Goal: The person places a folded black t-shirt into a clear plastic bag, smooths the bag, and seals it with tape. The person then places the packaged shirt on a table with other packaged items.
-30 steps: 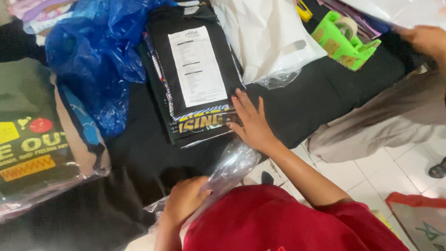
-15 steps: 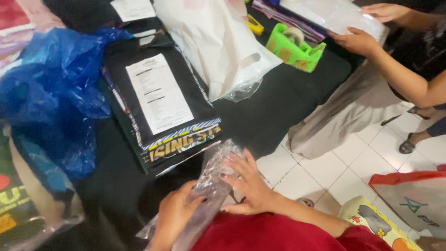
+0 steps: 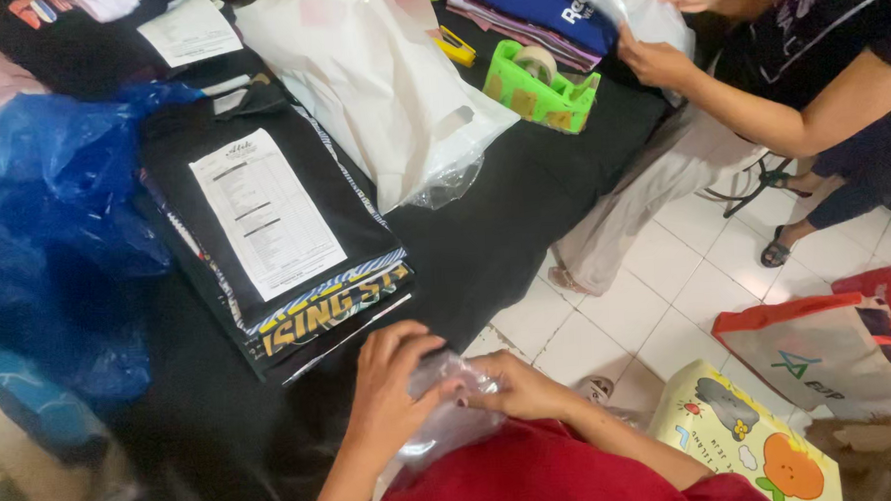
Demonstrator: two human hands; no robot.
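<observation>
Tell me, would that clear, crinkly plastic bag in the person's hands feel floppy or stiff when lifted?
Probably floppy: the clear, crinkly plastic bag bunches and creases between the left hand and right hand. Likely light, being thin and see-through. Its glossy film may be slippery.

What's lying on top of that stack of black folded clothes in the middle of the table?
A white printed paper sheet lies flat on top of the stack of black folded clothes. How many garments lie beneath, and their designs, stays mostly covered; only striped edges and some yellow lettering show.
</observation>
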